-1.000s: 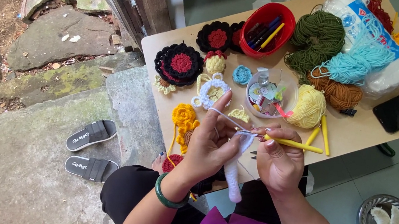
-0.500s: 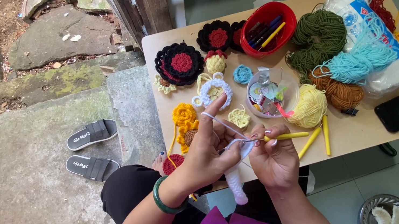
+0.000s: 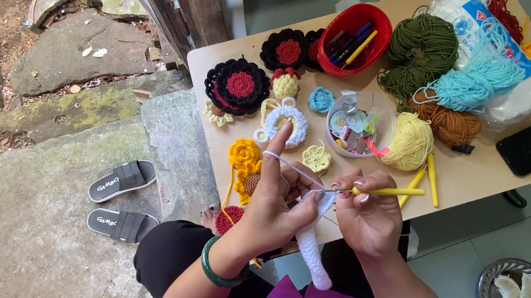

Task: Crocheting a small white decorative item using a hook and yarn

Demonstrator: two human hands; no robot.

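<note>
Head view, looking down over my own lap and the table edge.

My left hand (image 3: 277,206) is mostly closed: thumb and middle fingers pinch the top of a white crocheted tube (image 3: 314,252), while the index finger sticks up toward 12 o'clock with a strand of white yarn (image 3: 295,169) looped over it. The tube hangs from the pinch toward 6 o'clock, below the table edge, in front of my lap.

My right hand (image 3: 369,218) is closed around a yellow crochet hook (image 3: 392,191), held like a pencil. The handle points to 3 o'clock and the tip meets the tube's top rim, right beside the left fingertips.

Handling judgement: the tube looks light, soft and floppy. It sags under its own weight, so it wants a pinch close to the working rim, not lower down. The yarn is thin and likely to slip unless kept taut over the finger. The hook looks stiff and smooth.

On the table (image 3: 471,181): at 12 o'clock from my hands a clear tub (image 3: 357,125) of small bits, a pale yellow yarn ball (image 3: 412,142) at 1 o'clock, two more yellow hooks (image 3: 431,178) just beside it, and yellow crocheted flowers (image 3: 245,163) at 10 o'clock.
</note>
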